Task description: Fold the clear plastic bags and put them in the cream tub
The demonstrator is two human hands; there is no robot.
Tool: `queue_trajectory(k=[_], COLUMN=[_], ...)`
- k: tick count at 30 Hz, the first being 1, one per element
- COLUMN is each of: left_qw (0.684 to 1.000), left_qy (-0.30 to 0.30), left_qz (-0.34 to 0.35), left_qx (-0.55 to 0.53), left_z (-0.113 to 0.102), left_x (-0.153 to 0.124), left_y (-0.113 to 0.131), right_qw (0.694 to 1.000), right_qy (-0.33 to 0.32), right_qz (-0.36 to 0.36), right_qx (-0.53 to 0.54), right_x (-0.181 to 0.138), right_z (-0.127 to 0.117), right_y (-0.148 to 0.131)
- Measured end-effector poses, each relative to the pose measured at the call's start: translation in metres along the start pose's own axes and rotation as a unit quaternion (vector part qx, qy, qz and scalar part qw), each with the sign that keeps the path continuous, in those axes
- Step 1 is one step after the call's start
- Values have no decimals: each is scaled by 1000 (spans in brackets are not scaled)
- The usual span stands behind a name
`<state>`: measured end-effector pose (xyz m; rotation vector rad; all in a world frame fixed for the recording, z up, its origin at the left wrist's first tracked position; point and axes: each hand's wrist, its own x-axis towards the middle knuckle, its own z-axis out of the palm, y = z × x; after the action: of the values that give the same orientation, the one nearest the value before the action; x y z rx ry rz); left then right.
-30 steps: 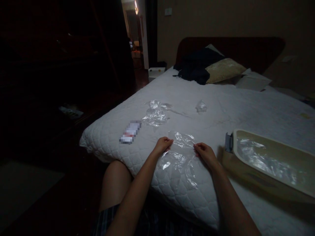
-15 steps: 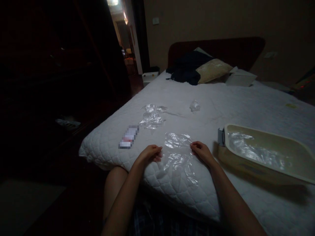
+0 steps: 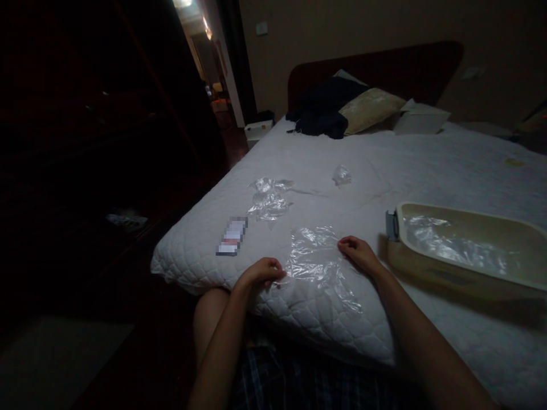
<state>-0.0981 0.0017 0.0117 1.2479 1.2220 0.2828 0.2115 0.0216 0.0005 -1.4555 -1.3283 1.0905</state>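
Note:
A clear plastic bag point(image 3: 318, 256) lies spread on the white quilted bed near its front corner. My left hand point(image 3: 265, 272) pinches the bag's left edge, fingers curled together. At the upper right edge of the bag, my right hand point(image 3: 356, 250) has its thumb and fingertips closed on the film. Beyond the left hand lies a flat oblong item with a blurred-out face point(image 3: 233, 236). Further back are a crumpled heap of clear plastic point(image 3: 270, 199) and a smaller crumpled plastic piece point(image 3: 341, 175).
A beige plastic bin point(image 3: 453, 285) with a grey latch stands to the right, with clear plastic inside. Dark clothing point(image 3: 325, 108), a pale pillow point(image 3: 374, 108) and a white box point(image 3: 421, 118) sit by the headboard point(image 3: 427, 62). The bed's left edge point(image 3: 188, 228) drops to a dark floor.
My left hand has slid lower along the bag's left edge, and my right hand has shifted slightly up and outward. The bag lies more spread out. The camera view has tilted a little.

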Motion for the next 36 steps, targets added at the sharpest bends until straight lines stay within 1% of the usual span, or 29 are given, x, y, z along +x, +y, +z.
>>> queue_trajectory(k=[4,6,7,9,11,13,14,17,19,21,24,27,29,32,36], left_qw=[999,999,999,998,997,997,998,999,999,999,999,999,999,999,999], left_qy=[36,43,49,62,72,68,61,26,7,0,2,12,18,16,-6], left_qz=[7,17,22,26,26,25,26,32,35,41,51,46,35,29,34], left_qx=[11,6,7,12,18,23,23,10,7,9,5,6,3,-7,-25], left_z=[0,1,2,4,5,4,3,-1,-4,-6,-6,-4,-2,-2,-5], left_x=[0,-1,-2,-3,-4,-5,-6,-8,-8,-8,-8,-9,-10,-12,-15], left_y=[-10,-12,-12,-12,-10,-9,-9,-10,-11,-12,-13,-10,-8,-7,-7], right_qw=[1000,998,995,980,953,928,923,913,893,867,835,810,802,805,817], right_qy=[-13,-10,4,54,104,118,98,4,-64,-119,-172,-198,-208,-211,-177], right_qz=[5,9,4,-29,-90,-153,-179,-241,-265,-253,-239,-259,-272,-276,-285], right_qx=[-19,-62,-98,-188,-270,-318,-325,-329,-359,-412,-465,-488,-489,-482,-469], right_x=[5,8,9,7,-1,-15,-23,-54,-74,-90,-104,-108,-108,-105,-105], right_z=[0,-1,-2,-2,2,14,23,60,84,102,111,108,104,102,110], right_y=[4,3,1,-6,-18,-34,-43,-65,-72,-73,-65,-57,-54,-56,-63])
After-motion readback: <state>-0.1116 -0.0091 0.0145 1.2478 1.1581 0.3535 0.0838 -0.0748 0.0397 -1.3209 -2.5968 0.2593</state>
